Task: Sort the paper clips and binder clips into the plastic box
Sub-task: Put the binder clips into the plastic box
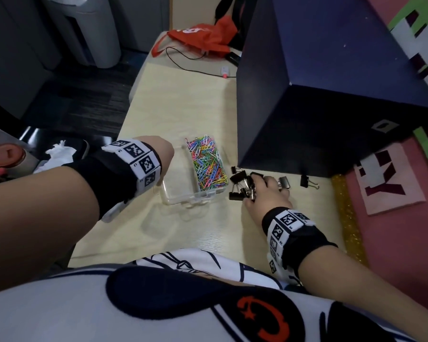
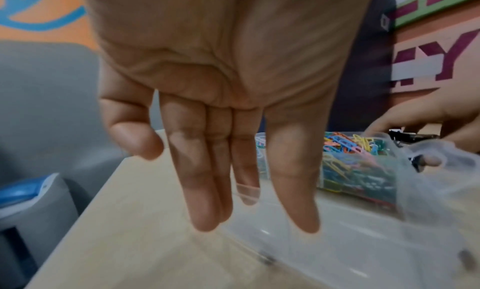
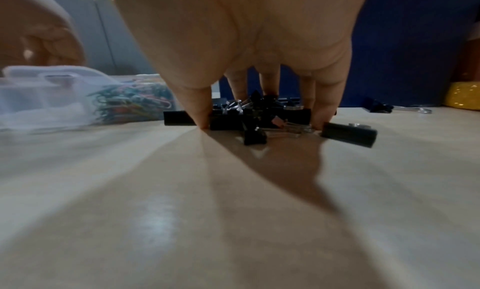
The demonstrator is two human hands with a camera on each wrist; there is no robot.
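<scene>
our right hand (image 1: 265, 193) is curled over the binder clips (image 1: 241, 186), fingertips on the table | plastic box (image 1: 173, 193) lies just to its left, its empty compartment on the far side of the paper clips (image 1: 206, 164) | left hand (image 2: 221, 88) hovers over it, fingers straight, holding nothing | right hand nearer

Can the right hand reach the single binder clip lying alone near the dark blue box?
Probably yes. The lone binder clip lies on bare table just beyond the right hand, with nothing between them, though that hand is gathering the binder clip pile.
</scene>
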